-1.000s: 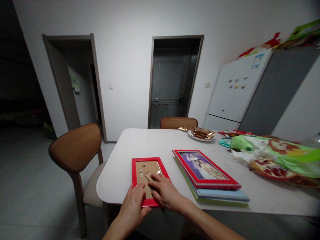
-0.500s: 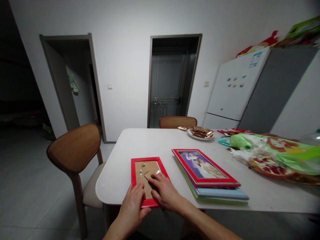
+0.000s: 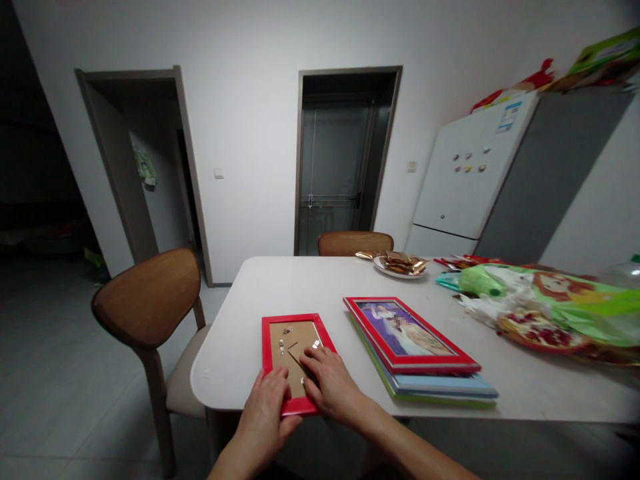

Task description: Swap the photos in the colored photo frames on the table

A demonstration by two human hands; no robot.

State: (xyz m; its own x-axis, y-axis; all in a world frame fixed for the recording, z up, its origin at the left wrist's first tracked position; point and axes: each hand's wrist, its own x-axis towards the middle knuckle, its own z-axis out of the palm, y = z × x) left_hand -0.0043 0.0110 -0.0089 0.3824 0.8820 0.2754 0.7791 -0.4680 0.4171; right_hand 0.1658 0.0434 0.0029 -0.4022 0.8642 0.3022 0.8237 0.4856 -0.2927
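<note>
A red picture frame (image 3: 267, 341) lies back side up near the table's front edge, its brown backing board (image 3: 303, 333) showing. Small metal fittings (image 3: 281, 347) and a cut-out line are visible on the board. My left hand (image 3: 267, 403) grips the frame's near left corner, fingers over the border and thumb by the front edge. Across the right side lies my right hand (image 3: 334, 385), its bent fingers pressed on the board and border; what is under its fingertips is hidden. To the right, another red picture frame (image 3: 420, 365) with a photo tops a stack.
Blue and green frames (image 3: 445, 387) lie under that photo. Farther back on the white table (image 3: 290, 280) are a plate of wrapped snacks (image 3: 400, 265) and a green plastic bag (image 3: 580, 300) beside an opened pomegranate (image 3: 537, 330). A wooden chair (image 3: 150, 300) stands left.
My right fingers have shifted slightly to the right on the backing board, uncovering a little more of the cut-out line. My left hand and the frame look the same.
</note>
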